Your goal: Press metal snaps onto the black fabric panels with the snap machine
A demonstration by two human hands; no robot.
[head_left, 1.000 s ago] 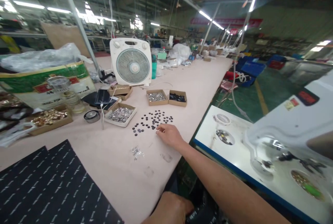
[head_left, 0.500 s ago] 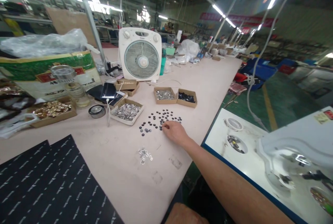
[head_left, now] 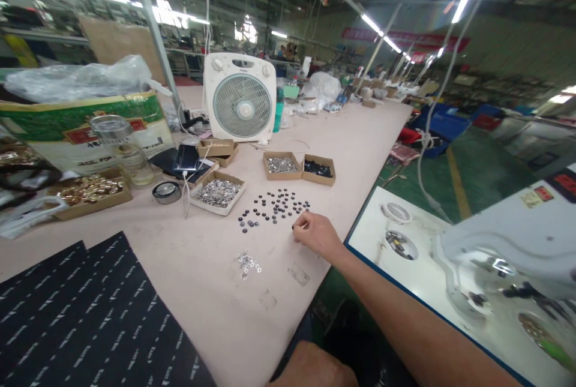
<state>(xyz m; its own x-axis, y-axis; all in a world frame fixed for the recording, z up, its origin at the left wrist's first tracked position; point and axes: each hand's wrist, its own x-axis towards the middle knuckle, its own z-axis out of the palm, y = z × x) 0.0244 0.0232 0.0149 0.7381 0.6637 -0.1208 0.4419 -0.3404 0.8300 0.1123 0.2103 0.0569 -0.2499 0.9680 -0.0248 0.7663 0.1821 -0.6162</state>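
My right hand (head_left: 318,234) is just above the table, to the right of the scattered black snap buttons (head_left: 274,216). Its thumb and fingertips pinch one small black snap button (head_left: 293,227), of which only the edge shows. At the bottom edge of the view, beside the table edge, is my left hand (head_left: 315,368); its fingers are out of sight. Nearer to me than the black ones lies a small loose group of silvery ring-like parts (head_left: 247,263).
Cardboard trays hold silver parts (head_left: 219,194), more silver pieces (head_left: 281,165) and black pieces (head_left: 317,168). A box fan (head_left: 244,99) stands behind them. Dark printed sheets (head_left: 103,315) lie at left. A white machine (head_left: 508,243) is at right.
My right hand has drawn back to the right, away from the black snap buttons, with one now showing at its fingertips. My left hand has shifted slightly up in view.
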